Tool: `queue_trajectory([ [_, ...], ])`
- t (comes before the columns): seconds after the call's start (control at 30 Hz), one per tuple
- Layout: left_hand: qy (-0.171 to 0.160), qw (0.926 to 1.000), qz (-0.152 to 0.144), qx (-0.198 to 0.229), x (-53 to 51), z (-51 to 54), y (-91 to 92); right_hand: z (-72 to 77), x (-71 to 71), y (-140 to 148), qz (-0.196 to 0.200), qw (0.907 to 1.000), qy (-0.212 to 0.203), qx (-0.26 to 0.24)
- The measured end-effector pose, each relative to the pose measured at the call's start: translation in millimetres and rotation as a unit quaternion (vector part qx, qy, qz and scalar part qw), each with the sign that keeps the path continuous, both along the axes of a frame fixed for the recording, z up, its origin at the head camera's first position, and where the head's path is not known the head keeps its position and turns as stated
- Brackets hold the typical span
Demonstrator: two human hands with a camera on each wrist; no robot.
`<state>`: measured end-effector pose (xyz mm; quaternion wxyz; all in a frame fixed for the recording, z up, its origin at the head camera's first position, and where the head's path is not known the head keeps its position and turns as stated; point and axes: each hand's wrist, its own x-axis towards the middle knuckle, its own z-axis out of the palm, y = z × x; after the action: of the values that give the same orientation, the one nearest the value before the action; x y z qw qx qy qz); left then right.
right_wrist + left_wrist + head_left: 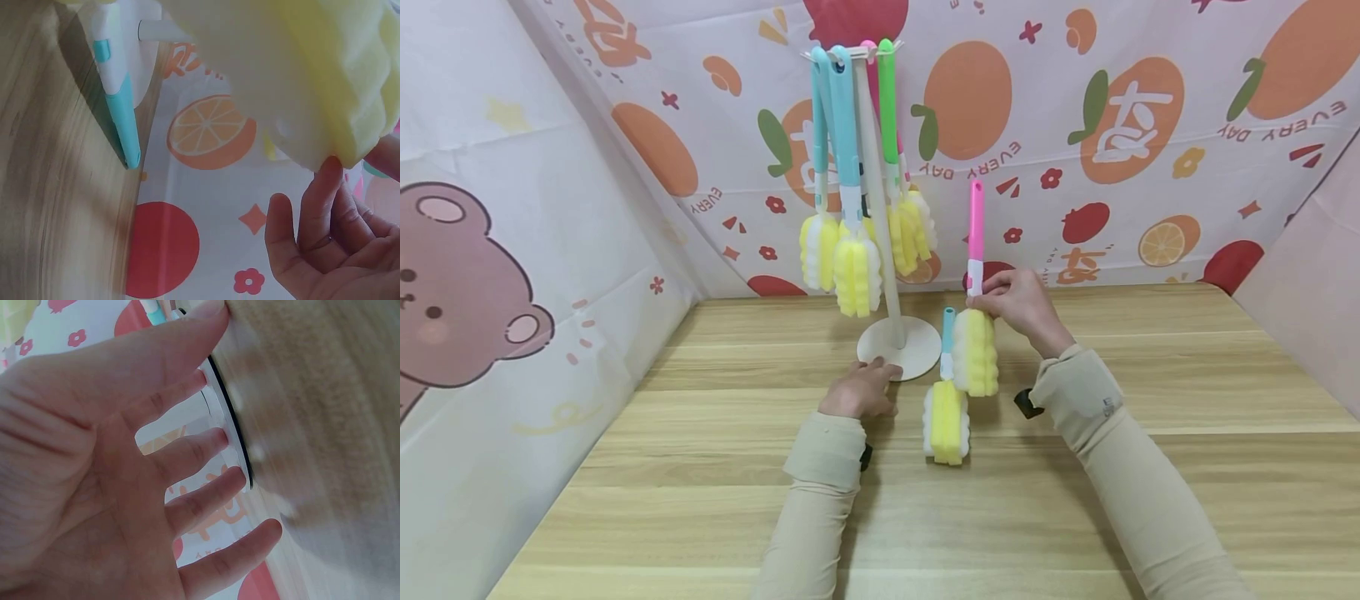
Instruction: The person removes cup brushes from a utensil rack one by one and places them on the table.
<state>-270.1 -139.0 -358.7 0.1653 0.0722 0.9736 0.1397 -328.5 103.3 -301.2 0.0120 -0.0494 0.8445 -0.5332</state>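
Our right hand (1026, 308) pinched the pink-handled brush (976, 279) at its neck, handle up, sponge below the fingers; our left hand (863, 390), fingers apart, touched the white stand's base (917, 343). Between our hands lay a teal-handled brush (947, 421). We judged a light, upright pinch best, left fingers steadying the base.

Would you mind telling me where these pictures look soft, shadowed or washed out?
Head view: evenly lit and fairly crisp, with soft shadows on the table; left wrist view: the left hand looks dim, and the wood grain at right is smeared; right wrist view: the raised sponge looks pale and soft-edged, while the blue brush has a dark shadow beside it.
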Motion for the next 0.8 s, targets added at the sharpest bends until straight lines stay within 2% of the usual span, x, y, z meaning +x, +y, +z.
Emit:
queue_trajectory([
  [0.43,-0.003,1.0,0.0,-0.003,-0.8,-0.8,1.1,-8.6,2.3,6.5,0.025,0.9994,-0.011,0.021],
  [0.8,-0.001,1.0,-0.004,-0.003,-0.7,-0.9,-0.2,-13.8,3.2,12.4,0.041,0.9974,-0.046,0.037],
])
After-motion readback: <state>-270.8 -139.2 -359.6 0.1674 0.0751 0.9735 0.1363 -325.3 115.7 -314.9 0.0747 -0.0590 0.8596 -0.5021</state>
